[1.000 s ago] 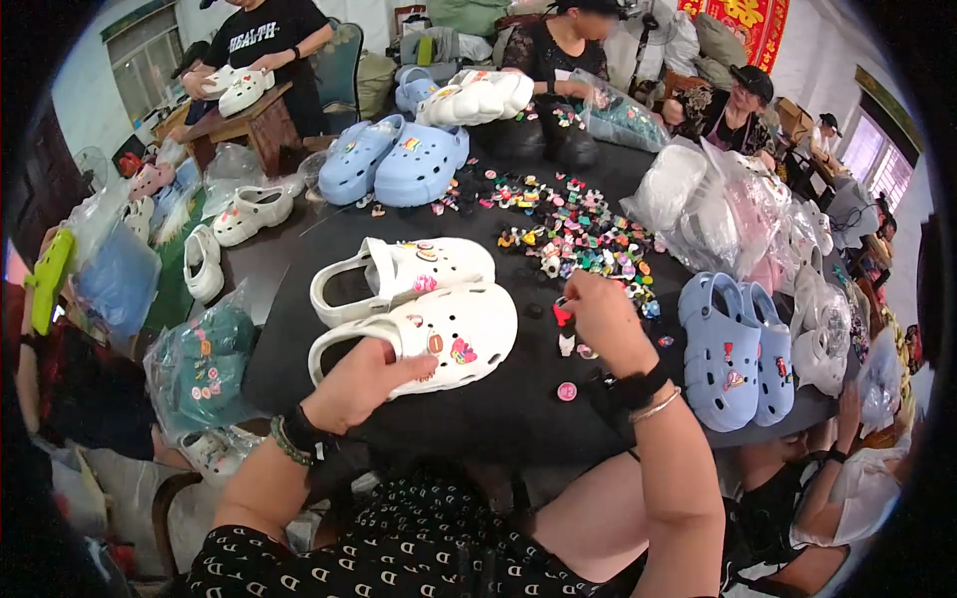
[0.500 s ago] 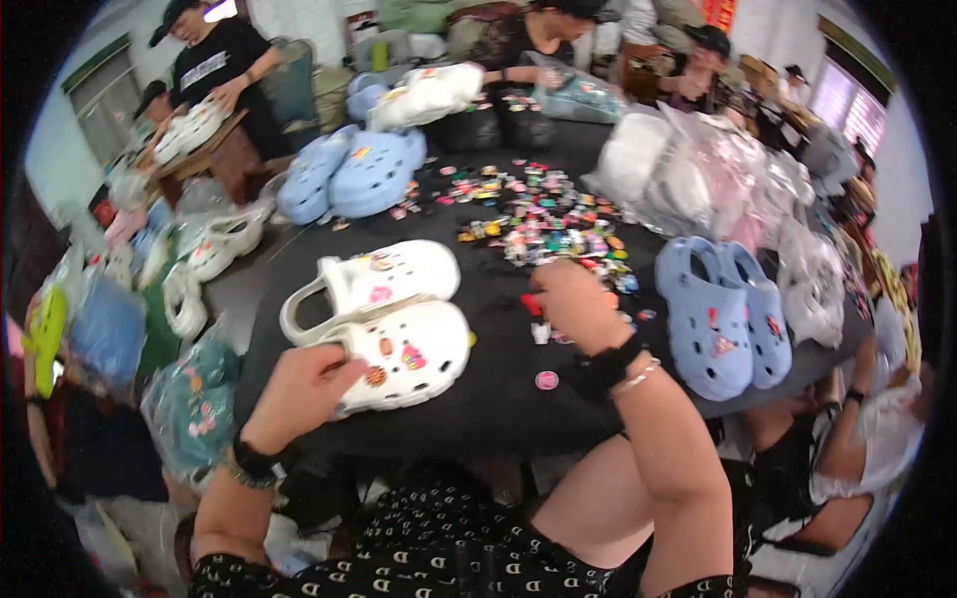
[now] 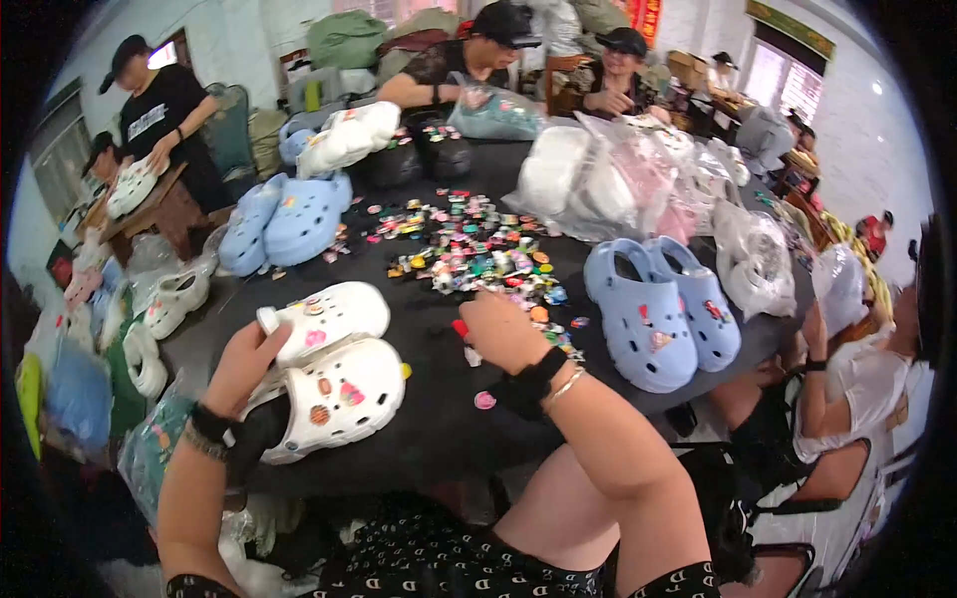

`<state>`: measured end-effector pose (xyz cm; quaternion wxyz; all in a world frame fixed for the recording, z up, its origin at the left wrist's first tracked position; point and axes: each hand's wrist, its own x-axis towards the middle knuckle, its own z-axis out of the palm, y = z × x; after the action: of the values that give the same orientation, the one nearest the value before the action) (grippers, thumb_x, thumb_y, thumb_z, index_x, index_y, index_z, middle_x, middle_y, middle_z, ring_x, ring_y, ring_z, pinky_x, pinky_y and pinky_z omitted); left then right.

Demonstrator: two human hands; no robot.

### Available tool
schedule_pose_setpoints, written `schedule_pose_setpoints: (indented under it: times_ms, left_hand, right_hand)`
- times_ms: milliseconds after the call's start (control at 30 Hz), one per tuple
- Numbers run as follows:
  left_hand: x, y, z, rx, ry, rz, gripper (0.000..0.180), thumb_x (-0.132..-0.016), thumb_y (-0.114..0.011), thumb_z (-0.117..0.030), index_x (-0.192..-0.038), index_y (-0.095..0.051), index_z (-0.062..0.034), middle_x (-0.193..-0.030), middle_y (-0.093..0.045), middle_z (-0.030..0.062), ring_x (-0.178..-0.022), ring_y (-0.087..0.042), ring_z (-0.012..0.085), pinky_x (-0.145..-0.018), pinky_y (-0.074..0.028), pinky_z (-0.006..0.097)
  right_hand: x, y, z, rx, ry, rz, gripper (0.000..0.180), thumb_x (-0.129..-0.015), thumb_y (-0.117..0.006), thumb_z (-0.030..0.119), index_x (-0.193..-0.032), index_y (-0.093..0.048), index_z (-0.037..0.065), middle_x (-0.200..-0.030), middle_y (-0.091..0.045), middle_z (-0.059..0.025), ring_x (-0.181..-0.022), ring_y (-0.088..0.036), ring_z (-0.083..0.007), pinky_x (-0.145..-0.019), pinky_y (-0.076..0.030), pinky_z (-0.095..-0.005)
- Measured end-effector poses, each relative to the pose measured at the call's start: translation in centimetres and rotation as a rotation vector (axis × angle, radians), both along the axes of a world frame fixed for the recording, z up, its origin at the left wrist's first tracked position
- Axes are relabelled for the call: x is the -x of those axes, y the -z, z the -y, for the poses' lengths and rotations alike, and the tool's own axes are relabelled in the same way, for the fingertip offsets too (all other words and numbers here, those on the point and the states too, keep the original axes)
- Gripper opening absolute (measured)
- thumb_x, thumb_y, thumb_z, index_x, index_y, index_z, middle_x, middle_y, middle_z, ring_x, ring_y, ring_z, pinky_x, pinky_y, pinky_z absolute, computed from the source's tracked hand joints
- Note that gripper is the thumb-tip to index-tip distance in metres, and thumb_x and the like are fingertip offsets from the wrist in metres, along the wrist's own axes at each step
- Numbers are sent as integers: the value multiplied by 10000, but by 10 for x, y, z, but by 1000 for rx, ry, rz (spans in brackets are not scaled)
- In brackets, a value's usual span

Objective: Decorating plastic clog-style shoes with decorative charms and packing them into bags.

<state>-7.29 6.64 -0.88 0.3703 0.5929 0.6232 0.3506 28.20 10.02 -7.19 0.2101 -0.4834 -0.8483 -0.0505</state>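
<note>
The left hand point(image 3: 244, 367) pinches the heel end of the farther white perforated clog point(image 3: 349, 311); its charm-studded white mate point(image 3: 349, 409) lies nearer on the black table point(image 3: 449, 434). The right hand point(image 3: 501, 331) curls beside a small red charm point(image 3: 460, 327); whether it pinches anything I cannot tell. Beyond lies a multicoloured charm heap point(image 3: 477, 249); to the right, two light-blue perforated clogs point(image 3: 643, 349).

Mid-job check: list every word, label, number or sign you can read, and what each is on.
Red banner: yellow characters, cut off by the top edge; not copied here.
Co-worker's black shirt: pale lettering, too blurred to read.
Wearer's patterned black clothing: repeated pale letter-like print; not copied here.
Pink round charm: markings too small to read.
White clogs: no readable text.
</note>
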Motion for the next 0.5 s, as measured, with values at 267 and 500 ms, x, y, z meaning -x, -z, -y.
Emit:
schedule_pose_setpoints:
  times_ms: [267, 500]
  left_hand:
    - [0, -4, -36, 175, -18, 89, 247, -923, -644, -287, -837, -664, -57, -729, -617, -22, -635, -535, 64, -561, -391, 239]
    - [23, -11, -10, 262, -58, 368, 231, -875, -648, -234, -869, -635, -2, -809, -633, 49, -646, -616, 115, -566, -507, 247]
  right_hand:
    - [-10, -1, -5, 127, -20, 34, 216, -746, -743, 158, -850, -622, 13, -874, -614, -176, -857, -629, -340, -743, -519, -428]
    - [-10, -3, 1, 183, 60, 99, 207, -761, -735, 175, -859, -637, 21, -874, -616, -172, -843, -651, -338, -715, -541, -428]
